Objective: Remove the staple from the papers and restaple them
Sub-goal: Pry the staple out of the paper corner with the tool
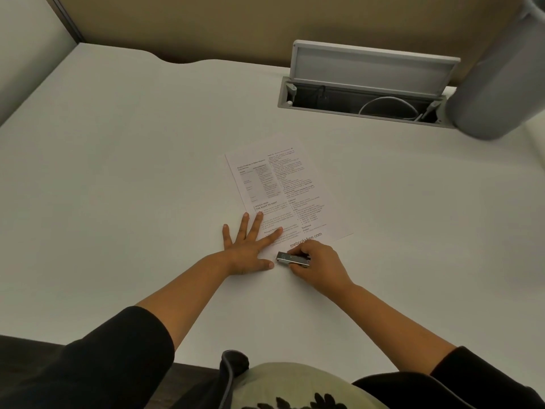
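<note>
So the papers are lying flat on the white surface, tilted a bit so the printed text runs at an angle, with the near edge closest to the person. The left hand is pressed palm-down with fingers spread, fingertips sitting on the near-left part of the page and the thumb pointing toward the other hand. The right hand is curled around a small silver stapler, gripping it from the back end, with the stapler's front poking out to the left right at the near edge of the papers, just beside the left thumb. Can't tell whether the stapler's mouth is actually over the paper corner or just touching it, and the staple itself is too small to see. Both forearms come out of dark sleeves. Further back on the surface there's a cable hatch with its lid flipped up, and a grey cylinder off to the right.
</note>
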The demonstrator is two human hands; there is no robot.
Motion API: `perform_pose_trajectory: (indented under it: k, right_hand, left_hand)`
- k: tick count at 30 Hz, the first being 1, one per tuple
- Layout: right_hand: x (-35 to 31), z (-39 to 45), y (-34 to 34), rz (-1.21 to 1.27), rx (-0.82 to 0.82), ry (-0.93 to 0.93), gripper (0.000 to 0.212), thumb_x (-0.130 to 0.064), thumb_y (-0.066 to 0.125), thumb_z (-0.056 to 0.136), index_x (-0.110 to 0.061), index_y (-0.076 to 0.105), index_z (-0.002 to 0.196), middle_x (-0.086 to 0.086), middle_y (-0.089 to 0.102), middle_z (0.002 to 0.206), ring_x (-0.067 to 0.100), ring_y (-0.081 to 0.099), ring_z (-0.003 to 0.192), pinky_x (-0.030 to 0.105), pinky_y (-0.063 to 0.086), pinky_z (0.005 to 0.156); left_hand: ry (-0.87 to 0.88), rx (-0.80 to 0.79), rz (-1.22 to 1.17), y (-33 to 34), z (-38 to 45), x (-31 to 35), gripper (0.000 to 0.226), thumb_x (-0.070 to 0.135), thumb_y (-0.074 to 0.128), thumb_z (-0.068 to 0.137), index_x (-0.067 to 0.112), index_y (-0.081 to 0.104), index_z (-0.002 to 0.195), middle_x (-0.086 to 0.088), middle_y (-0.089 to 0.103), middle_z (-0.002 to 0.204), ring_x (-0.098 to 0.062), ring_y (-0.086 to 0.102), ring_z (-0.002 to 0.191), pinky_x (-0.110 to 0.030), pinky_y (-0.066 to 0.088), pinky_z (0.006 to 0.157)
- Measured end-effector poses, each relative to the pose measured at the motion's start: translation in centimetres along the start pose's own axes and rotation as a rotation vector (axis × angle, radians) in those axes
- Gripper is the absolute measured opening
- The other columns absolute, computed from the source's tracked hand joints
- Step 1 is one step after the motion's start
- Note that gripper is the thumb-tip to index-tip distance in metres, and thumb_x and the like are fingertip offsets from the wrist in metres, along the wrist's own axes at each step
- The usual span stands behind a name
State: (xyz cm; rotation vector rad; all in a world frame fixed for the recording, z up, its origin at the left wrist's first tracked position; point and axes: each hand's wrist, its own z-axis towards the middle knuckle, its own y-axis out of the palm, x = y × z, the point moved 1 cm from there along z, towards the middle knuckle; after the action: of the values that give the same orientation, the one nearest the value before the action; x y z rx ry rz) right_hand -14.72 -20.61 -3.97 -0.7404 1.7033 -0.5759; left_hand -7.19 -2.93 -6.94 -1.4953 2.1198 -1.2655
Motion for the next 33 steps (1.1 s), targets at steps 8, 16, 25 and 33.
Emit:
perform_pose_trajectory:
  k: [8,16,25,33]
  right_hand:
    - [-0.52,0.31,0.53,-0.057,0.007,-0.091,0.018,-0.019,0.063,0.079,-0.022,0.069,0.096,-0.003,0.064,0.087,0.011,0.053,0.076,0.02,0.037,0.065]
    - [0.03,0.28,0.71,0.185,0.079,0.084,0.01,-0.026,0.069,0.075,-0.032,0.066,0.082,-0.017,0.062,0.08,0.004,0.056,0.073,0.018,0.043,0.064]
    - [0.25,0.2,0.27,0.011,-0.028,0.053,0.016,-0.027,0.066,0.073,-0.033,0.067,0.089,-0.016,0.063,0.086,0.002,0.053,0.076,0.011,0.036,0.062]
    - [-0.48,0.34,0.81,-0.168,0.018,-0.083,0.018,-0.024,0.06,0.08,-0.025,0.067,0.096,-0.007,0.063,0.09,0.011,0.055,0.079,0.023,0.04,0.063]
  left_hand:
    - [-0.007,-0.006,0.014,0.05,0.16,-0.14,0.081,0.062,0.042,0.085,0.055,-0.024,0.132,0.003,-0.043,0.145,-0.024,-0.044,0.129,-0.06,-0.026,0.1]
    - [-0.004,-0.032,-0.014,0.02,0.11,0.25,0.082,0.058,0.045,0.086,0.055,-0.021,0.134,0.003,-0.044,0.145,-0.024,-0.044,0.129,-0.06,-0.026,0.1]
    - [-0.012,-0.023,-0.013,-0.14,-0.21,0.12,0.083,0.058,0.046,0.085,0.053,-0.02,0.135,0.003,-0.042,0.146,-0.025,-0.044,0.13,-0.06,-0.025,0.101]
    - [-0.022,-0.017,0.005,-0.28,-0.02,0.26,0.083,0.061,0.044,0.085,0.053,-0.023,0.133,0.002,-0.042,0.146,-0.026,-0.043,0.131,-0.06,-0.024,0.101]
